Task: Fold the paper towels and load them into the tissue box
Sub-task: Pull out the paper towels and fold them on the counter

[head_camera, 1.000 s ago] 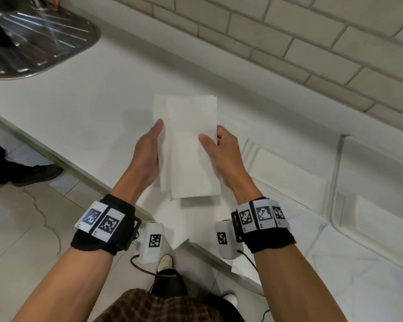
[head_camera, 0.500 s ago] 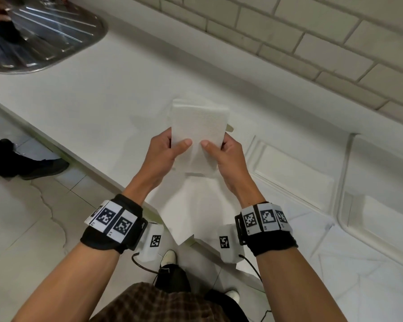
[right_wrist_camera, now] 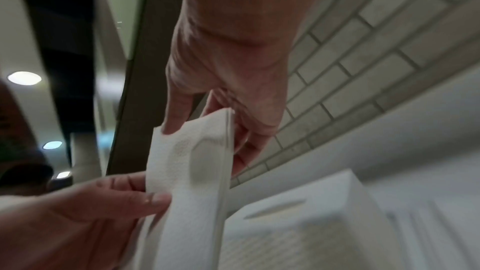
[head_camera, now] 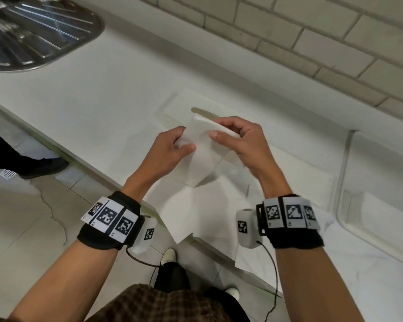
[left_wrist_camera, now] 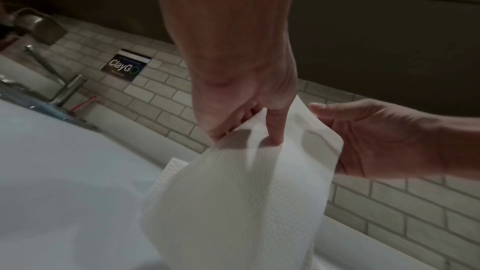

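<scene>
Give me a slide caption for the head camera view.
Both hands pinch a folded paper towel above the tissue box.

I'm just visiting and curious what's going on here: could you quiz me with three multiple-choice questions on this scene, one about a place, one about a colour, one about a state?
1. Where is the tissue box?
A. On the counter beyond the hands
B. On the floor
C. In the sink

2. What colour is the folded paper towel?
A. Blue
B. White
C. Brown

3. How is the towel held?
A. Lying untouched
B. One hand only
C. Both hands pinch it

Answers:
1 A, the tissue box stands on the counter.
2 B, the folded paper towel is white.
3 C, left hand and right hand pinch it.
</scene>
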The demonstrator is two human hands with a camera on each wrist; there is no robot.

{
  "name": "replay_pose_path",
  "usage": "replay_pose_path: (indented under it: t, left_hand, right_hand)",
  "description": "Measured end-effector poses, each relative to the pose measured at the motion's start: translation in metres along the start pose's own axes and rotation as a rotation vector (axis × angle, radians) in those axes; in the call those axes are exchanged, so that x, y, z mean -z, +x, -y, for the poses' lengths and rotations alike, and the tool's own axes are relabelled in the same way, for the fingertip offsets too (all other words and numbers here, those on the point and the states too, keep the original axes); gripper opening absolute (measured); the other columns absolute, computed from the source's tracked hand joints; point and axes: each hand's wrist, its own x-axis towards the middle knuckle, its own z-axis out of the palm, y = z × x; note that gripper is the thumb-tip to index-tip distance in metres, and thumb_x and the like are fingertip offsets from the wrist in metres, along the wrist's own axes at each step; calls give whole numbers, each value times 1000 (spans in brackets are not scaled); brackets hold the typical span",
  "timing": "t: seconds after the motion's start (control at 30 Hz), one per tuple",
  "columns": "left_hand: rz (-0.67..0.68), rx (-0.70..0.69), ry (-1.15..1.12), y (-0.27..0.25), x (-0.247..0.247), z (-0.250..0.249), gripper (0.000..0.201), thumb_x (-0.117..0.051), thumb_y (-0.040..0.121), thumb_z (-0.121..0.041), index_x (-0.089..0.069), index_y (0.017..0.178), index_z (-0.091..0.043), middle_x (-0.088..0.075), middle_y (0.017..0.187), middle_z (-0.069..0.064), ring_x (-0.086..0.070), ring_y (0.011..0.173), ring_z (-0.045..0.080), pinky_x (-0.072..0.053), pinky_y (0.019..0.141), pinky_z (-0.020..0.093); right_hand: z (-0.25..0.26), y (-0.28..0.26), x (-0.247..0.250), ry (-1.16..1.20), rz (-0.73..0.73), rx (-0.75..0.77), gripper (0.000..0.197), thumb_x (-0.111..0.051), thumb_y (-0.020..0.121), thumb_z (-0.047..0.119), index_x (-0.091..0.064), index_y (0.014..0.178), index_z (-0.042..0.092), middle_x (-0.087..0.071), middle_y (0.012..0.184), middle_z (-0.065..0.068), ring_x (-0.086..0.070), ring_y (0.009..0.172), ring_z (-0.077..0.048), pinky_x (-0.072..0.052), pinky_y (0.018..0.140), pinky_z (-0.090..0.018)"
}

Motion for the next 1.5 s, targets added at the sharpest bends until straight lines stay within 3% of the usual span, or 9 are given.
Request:
replay_pose_path:
  t: [0.1, 0.2, 0.4, 0.5, 0.73, 1.0, 1.1, 1.33, 1.5]
  left_hand:
    - [92, -9, 85, 3, -5, -9, 4, -66, 83, -15, -65, 87, -12, -63, 76, -1, -58, 68, 9, -44, 64, 28]
    - [120, 7, 83, 5, -1, -13, 12, -71, 81, -13, -70, 93, -9, -72, 88, 9, -67, 78, 17, -51, 71, 33]
    - [3, 216, -404, 4, 41, 12, 45, -87, 55, -23, -74, 97, -16, -75, 98, 2, -70, 94, 21, -55, 81, 33]
    - [32, 283, -553, 0, 34, 21, 58, -86, 57, -19, -68, 111, -7, -73, 112, 9, -69, 104, 26, -57, 84, 34]
    - [-102, 292, -334, -4, 25, 37, 22, -75, 77, -5, -73, 97, -12, -78, 89, 0, -74, 85, 20, -58, 77, 33]
    - [-117, 301, -219, -11, 21, 62, 31, -74, 72, 7, -73, 89, -18, -73, 86, 0, -67, 80, 15, -53, 68, 18]
    - [-122, 264, -214, -12, 21, 59, 28, -73, 74, 6, -74, 87, -18, -73, 83, -3, -67, 76, 7, -51, 68, 15]
    - [-114, 300, -184, -11, 20, 67, 35, -71, 72, 11, -70, 88, -20, -69, 87, 3, -62, 82, 18, -51, 74, 25]
    - [-138, 268, -206, -13, 20, 64, 36, -69, 72, 13, -71, 84, -21, -70, 81, -6, -64, 74, 6, -51, 68, 17]
  right_hand:
    - [11, 5, 5, -313, 155, -52, 14, -75, 80, 14, -75, 94, 10, -75, 92, -12, -71, 79, -24, -57, 74, -37]
    - [10, 4, 9, -449, 121, -74, 14, -70, 84, 16, -74, 89, 4, -73, 88, -16, -67, 71, -20, -52, 65, -34]
    - [-10, -8, 37, 37, -101, -142, 10, -70, 86, 16, -73, 95, 16, -77, 87, 1, -73, 76, -14, -56, 60, -25]
    - [-31, -10, 28, 162, -106, -183, 11, -70, 86, 14, -72, 97, 16, -78, 95, 1, -74, 89, -16, -59, 76, -29]
    - [-79, -18, 6, 71, -131, -270, 24, -72, 85, 15, -71, 108, 8, -76, 90, 2, -73, 86, -17, -57, 80, -33]
    - [-95, -23, 0, 120, -70, -292, 22, -69, 85, 1, -70, 96, 20, -73, 84, 0, -70, 75, -13, -57, 74, -27]
    - [-96, -24, 1, 107, -76, -259, 21, -68, 86, 3, -71, 95, 22, -72, 89, -2, -68, 85, -18, -55, 83, -35]
    - [-98, -27, 1, 117, -66, -276, 23, -66, 87, 1, -69, 94, 22, -71, 88, 0, -67, 83, -18, -55, 85, -34]
    - [-99, -28, 1, 101, -87, -263, 21, -65, 88, 4, -70, 93, 24, -70, 91, -3, -64, 90, -21, -52, 90, -37]
